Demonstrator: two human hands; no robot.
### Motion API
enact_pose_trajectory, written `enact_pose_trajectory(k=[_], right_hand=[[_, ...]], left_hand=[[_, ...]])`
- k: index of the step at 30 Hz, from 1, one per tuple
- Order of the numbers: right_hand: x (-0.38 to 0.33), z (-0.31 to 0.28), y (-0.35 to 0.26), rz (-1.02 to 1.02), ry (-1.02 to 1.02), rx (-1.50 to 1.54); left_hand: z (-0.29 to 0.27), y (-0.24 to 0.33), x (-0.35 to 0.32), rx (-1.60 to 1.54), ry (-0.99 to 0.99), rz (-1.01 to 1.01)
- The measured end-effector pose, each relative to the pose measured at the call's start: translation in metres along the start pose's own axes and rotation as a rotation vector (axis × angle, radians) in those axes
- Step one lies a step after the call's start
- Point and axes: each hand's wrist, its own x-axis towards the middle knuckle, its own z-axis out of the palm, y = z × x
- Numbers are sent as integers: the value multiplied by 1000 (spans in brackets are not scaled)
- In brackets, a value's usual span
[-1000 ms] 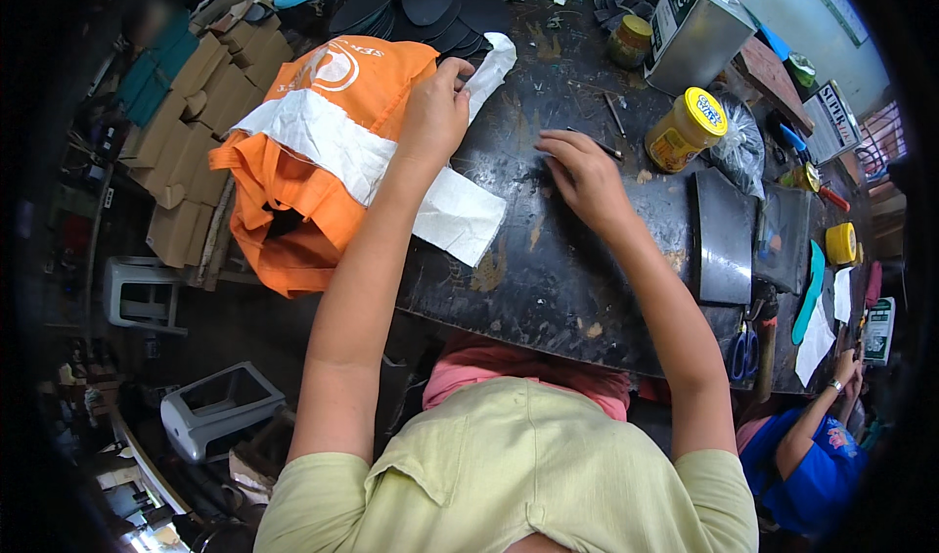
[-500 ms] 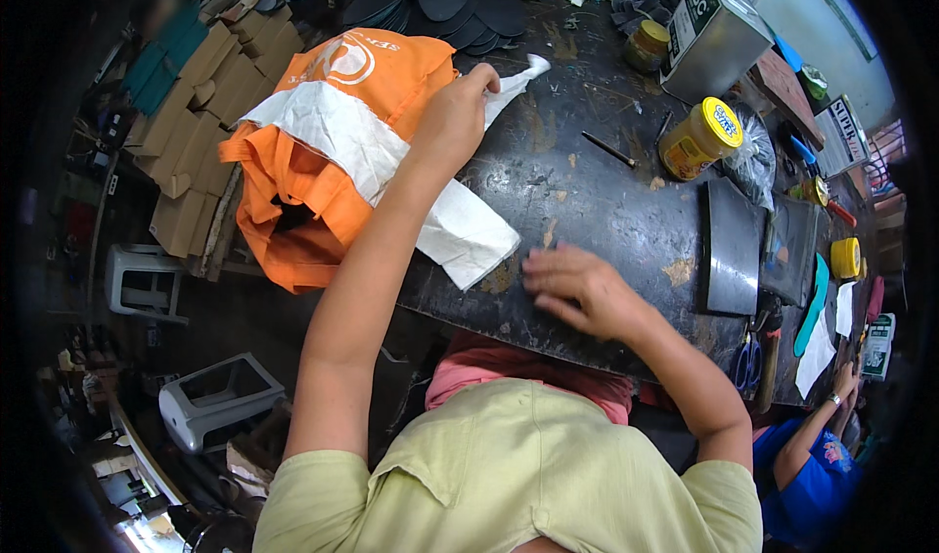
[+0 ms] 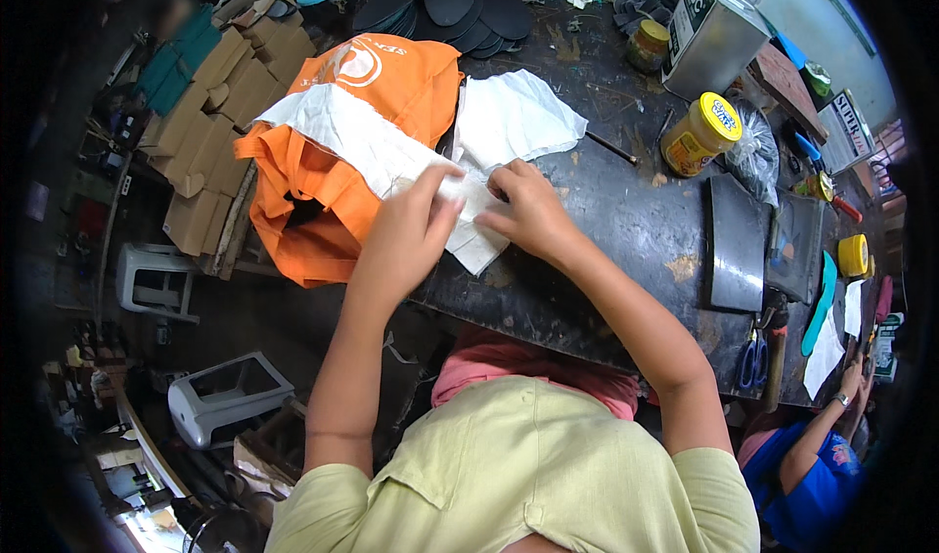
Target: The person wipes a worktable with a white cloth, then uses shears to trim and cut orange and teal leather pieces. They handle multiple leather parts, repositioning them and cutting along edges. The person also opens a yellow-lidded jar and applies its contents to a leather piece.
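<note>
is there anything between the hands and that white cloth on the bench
Nothing visible does. Both the left hand and the right hand already rest on the white cloth, which lies across the orange bag and the edge of the dark workbench. The yellow-lidded jar and metal can stand off to the right.

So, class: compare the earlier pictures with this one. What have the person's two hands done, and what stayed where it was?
The right hand left the bare dark table and moved left onto the white cloth, meeting the left hand, which slid down the cloth toward the table's near edge. Both now press or pinch the cloth; the exact grip is unclear. The orange bag and yellow-lidded jar stayed put.
</note>
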Motion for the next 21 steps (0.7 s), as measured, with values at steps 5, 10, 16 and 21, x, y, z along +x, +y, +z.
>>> enact_pose_trajectory(k=[5,10,16,21], right_hand=[[18,-50,14,169,-133,811],[16,-76,33,103,-79,1061],[-38,-42,56,150,286,-379],[-97,15,-25,-443,-174,-126]], left_hand=[[23,-14,-50,-437,-65,-184],[58,-18,1,-1124,184,82],[47,10,49,-1289,315,85],[34,24,67,-1323,347,158]])
